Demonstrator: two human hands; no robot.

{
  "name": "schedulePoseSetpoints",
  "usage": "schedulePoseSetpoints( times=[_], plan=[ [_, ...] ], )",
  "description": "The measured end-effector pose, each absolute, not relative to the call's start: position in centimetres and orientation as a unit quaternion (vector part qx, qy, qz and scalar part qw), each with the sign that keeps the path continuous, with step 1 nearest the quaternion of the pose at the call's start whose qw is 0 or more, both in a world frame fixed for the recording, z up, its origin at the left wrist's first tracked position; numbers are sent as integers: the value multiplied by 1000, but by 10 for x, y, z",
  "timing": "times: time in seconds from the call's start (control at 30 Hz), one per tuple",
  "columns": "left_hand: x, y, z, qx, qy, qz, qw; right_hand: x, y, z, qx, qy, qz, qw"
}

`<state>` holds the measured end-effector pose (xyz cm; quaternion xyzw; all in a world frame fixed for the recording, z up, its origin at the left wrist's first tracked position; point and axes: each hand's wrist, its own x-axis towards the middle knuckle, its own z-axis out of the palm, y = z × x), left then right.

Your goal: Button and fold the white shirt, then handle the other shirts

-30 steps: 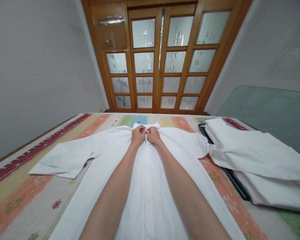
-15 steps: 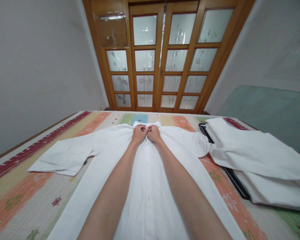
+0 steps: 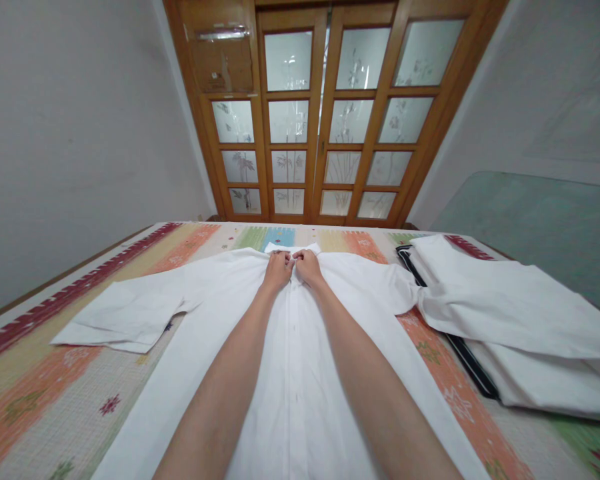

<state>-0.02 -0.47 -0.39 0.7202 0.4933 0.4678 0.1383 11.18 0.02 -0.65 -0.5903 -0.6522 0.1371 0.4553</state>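
Note:
A white long-sleeved shirt [image 3: 220, 287] lies spread front side up, its collar [image 3: 307, 247] at the far end and its button strip running down the middle. Just below the collar, my left hand [image 3: 279, 269] has its fingers closed on the left edge of the shirt front. Close beside it, my right hand [image 3: 307, 267] pinches the shirt front at the same spot. The small part between my fingertips, perhaps a button, is too hidden to make out.
A striped, patterned cloth [image 3: 100, 393] covers the table under the shirt. Folded white clothing with black trim [image 3: 525, 300] lies on the right, partly under the right sleeve. Beyond stand wooden glass-paned doors [image 3: 313, 147]; a pale green panel [image 3: 535, 220] leans at the right wall.
My fingers have shifted slightly at the collar, and a small gap has opened between my two hands. The shirt lies almost as before.

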Motion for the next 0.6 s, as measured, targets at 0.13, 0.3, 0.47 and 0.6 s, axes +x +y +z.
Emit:
schedulePoseSetpoints(
  times=[0.13, 0.3, 0.47, 0.6],
  plan=[
    [0, -4, -4, 726, 497, 454, 142, 113, -2, -4, -599, -643, 134, 458],
    [1, -3, -5, 723, 506, 447, 146, 115, -4, -2, -618, -626, 130, 457],
    [0, -1, -5, 719, 511, 444, 156, 116, -5, 2, -624, -623, 132, 454],
    [-1, -2, -5, 719, 508, 447, 158, 115, -7, 4, -617, -627, 143, 453]
  ],
)
